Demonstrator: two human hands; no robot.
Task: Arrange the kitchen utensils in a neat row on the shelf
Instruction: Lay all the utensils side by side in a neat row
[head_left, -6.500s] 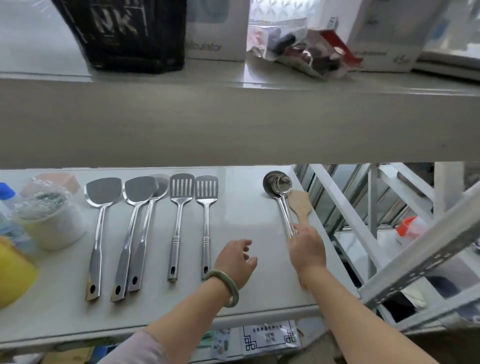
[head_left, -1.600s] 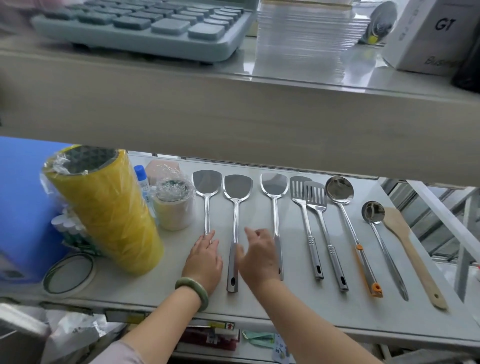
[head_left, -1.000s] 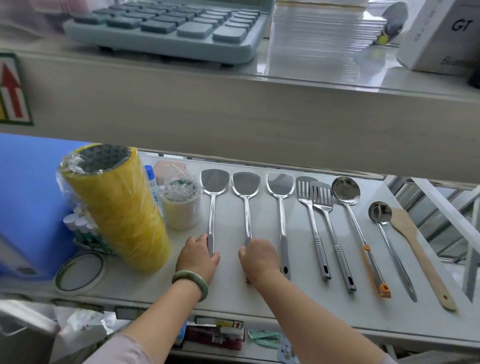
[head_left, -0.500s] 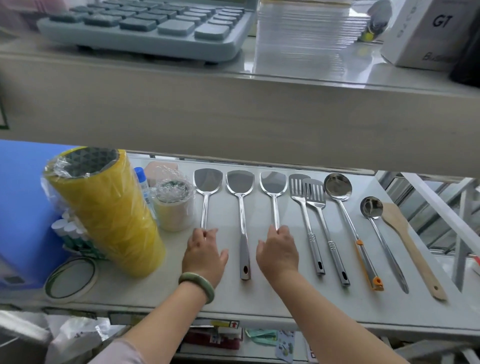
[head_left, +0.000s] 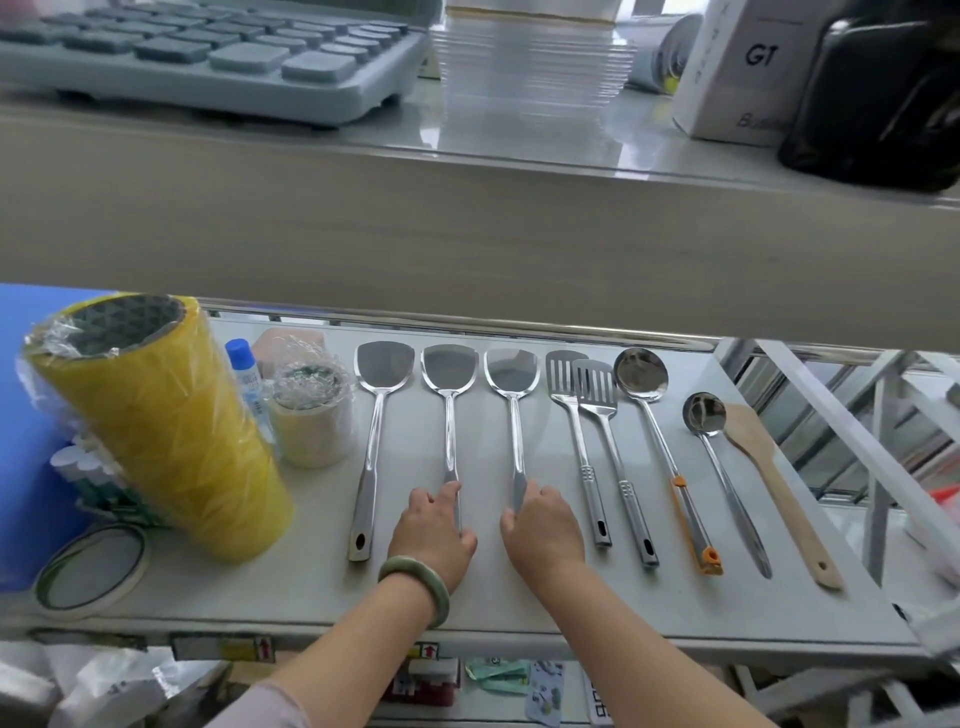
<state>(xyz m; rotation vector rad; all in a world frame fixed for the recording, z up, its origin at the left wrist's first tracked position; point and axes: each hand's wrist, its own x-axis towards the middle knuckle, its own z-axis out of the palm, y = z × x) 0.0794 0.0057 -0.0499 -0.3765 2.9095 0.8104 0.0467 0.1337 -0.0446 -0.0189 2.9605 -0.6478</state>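
Observation:
Several utensils lie side by side on the white shelf (head_left: 519, 608), heads away from me. From the left: three solid steel spatulas (head_left: 371, 457) (head_left: 449, 415) (head_left: 514, 415), two overlapping slotted turners (head_left: 576, 436) (head_left: 610, 447), an orange-handled spoon (head_left: 657, 431), a small ladle (head_left: 719, 457) and a wooden spatula (head_left: 763, 457). My left hand (head_left: 431, 535), with a green bangle, grips the second spatula's handle. My right hand (head_left: 543, 530) grips the third spatula's handle. Both handle ends are hidden under my hands.
A tall yellow wrapped roll (head_left: 166, 431), a wrapped tape roll (head_left: 311, 415), a blue-capped bottle (head_left: 244, 369) and a flat tape ring (head_left: 91, 569) crowd the shelf's left. The upper shelf board (head_left: 467, 234) overhangs, bearing a keyboard (head_left: 208, 52). White metal bars (head_left: 831, 415) stand right.
My left hand moved from the first spatula's handle to the second spatula's. My right hand stays on the third spatula. The three spatulas now lie more evenly spaced.

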